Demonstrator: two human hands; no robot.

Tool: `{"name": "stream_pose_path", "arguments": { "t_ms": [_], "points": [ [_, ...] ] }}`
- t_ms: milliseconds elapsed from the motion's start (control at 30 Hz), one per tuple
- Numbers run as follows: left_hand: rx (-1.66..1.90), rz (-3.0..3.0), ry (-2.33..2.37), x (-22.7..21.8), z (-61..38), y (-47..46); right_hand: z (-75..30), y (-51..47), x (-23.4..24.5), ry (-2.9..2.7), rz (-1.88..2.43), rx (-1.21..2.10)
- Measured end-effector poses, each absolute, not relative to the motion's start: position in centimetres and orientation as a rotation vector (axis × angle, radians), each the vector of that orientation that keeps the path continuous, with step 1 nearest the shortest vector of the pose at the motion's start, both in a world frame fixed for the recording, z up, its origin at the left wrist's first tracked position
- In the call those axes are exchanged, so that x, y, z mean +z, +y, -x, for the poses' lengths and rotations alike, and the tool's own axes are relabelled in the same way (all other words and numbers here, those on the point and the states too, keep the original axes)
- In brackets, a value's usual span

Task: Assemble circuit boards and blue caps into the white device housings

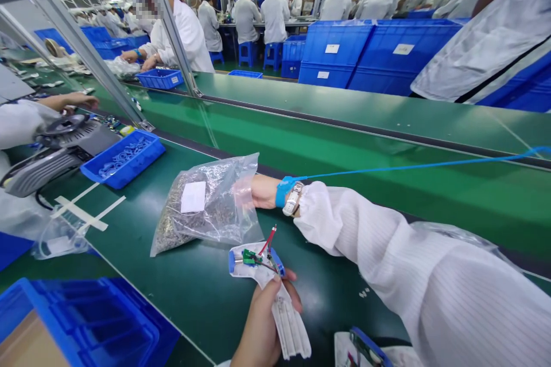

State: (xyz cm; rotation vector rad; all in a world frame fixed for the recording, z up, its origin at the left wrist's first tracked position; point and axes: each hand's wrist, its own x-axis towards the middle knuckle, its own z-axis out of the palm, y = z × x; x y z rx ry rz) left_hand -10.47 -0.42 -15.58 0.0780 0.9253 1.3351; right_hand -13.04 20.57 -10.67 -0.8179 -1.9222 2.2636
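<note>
My left hand is closed round a white plastic housing low in the head view. On the housing's top end sit a small green circuit board and red and black wires. My right hand reaches in from the right into the mouth of a clear plastic bag of small grey parts lying on the green belt. The bag's film hides its fingers. On that wrist are a blue wrist strap and a watch.
A blue cord runs right from the strap. A blue tray of parts and a grey machine sit at left, a co-worker's hand behind them. A blue bin is bottom left. Blue crates and other workers stand beyond.
</note>
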Motion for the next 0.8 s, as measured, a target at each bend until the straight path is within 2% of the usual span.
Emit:
{"name": "stream_pose_path", "arguments": {
  "t_ms": [333, 567, 800],
  "points": [
    [1.332, -0.082, 0.943, -15.5, 10.7, -0.3, 5.3, 24.0, -8.9, -2.102, 1.361, 1.997],
    [1.324, -0.066, 0.969, -14.7, 10.9, -0.7, 3.2, 25.0, -8.8, -2.254, 1.356, 1.808],
    [1.331, -0.071, 1.011, -14.2, 11.1, -0.6, 1.4, 25.2, -8.4, -2.184, 1.324, 1.814]
  ]
}}
